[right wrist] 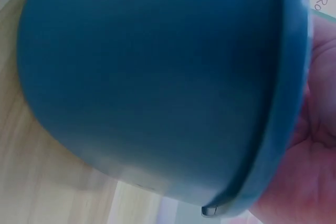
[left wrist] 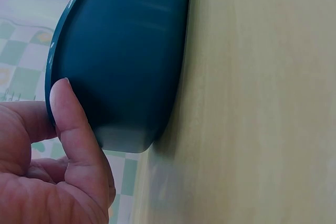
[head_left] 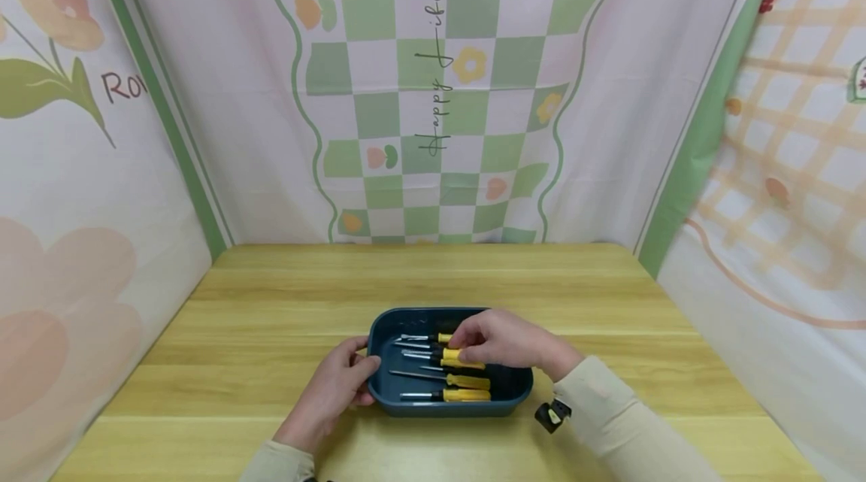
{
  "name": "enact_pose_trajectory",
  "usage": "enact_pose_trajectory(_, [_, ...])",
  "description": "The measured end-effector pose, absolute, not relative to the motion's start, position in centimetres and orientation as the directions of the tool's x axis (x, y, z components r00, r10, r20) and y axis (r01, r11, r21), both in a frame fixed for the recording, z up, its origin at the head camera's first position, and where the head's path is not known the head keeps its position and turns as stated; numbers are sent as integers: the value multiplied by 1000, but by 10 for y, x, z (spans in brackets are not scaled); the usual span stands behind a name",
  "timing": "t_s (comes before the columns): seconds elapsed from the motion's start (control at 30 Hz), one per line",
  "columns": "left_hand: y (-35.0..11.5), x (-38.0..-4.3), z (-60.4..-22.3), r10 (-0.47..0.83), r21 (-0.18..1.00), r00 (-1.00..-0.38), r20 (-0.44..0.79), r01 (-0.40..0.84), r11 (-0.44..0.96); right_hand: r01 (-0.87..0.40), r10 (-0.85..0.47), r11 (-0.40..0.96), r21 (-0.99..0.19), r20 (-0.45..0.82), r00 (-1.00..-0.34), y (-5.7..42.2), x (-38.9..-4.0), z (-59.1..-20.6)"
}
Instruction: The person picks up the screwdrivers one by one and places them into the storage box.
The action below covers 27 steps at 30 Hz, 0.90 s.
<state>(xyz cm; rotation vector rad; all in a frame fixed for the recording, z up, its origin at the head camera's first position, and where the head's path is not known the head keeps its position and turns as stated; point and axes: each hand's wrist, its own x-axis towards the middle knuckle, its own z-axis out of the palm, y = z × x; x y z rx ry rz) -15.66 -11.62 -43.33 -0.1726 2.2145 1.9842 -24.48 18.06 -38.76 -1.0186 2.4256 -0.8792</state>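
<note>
A dark blue tray (head_left: pixel 467 410) with rounded corners stands on the table. Several screwdrivers with yellow handles and metal shafts lie side by side in it, among them a front screwdriver (head_left: pixel 467 395) and one just behind it (head_left: pixel 470 382). My left hand (head_left: pixel 341 377) grips the tray's left end, its thumb at the rim. In the left wrist view that thumb (left wrist: pixel 76 124) presses the wall. Reaching over the far right side of the tray, my right hand (head_left: pixel 507 339) pinches a screwdriver among the rear ones; its handle is mostly hidden by the fingers.
The wooden table (head_left: pixel 271 294) extends around the tray on all sides. Behind it hangs a checked cloth (head_left: pixel 467 113), with patterned cloths at left and right. A small black device (head_left: pixel 551 416) sits at the right sleeve cuff.
</note>
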Motion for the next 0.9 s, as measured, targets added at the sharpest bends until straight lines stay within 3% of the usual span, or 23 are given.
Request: enact_pose_trajectory(0.9, [-115,-159,-437,12,971,-978,-206,-203,124,-503,-758,563,-656,-166,-631,176,-238,-395])
